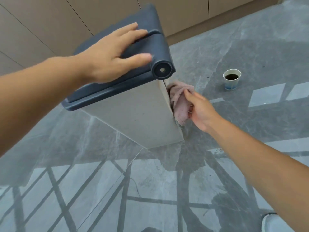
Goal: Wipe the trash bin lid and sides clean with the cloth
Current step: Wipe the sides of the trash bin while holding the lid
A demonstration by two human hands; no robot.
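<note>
Centrally, in the upper middle of the frame, the trash bin [133, 111] is seen standing on the grey marbled floor [83, 164], its pale body topped by a dark blue lid [155, 46]. The left hand [108, 57] is laid flat on that lid, reached in from the left edge of the frame on a bare, outstretched forearm. Its fingers are held straight and spread apart, nothing being grasped, with the fingertips lying across the lid's hinge seam and the thumb stretched toward the round hinge cap. The right hand [202, 111] is brought in from the lower right, the arm extended diagonally up toward the bin's right side. A pink cloth [179, 101] is gripped in it, bunched under the thumb and curled fingers (most of which are hidden behind the fabric), and is pressed against the bin's right wall just below the lid. A paper cup [231, 79] of dark liquid is seen on the floor at the upper right, well apart from the bin. Beige wall panels [41, 30] are seen along the top, and the toe of a white shoe [274, 223] at the lower right corner.
</note>
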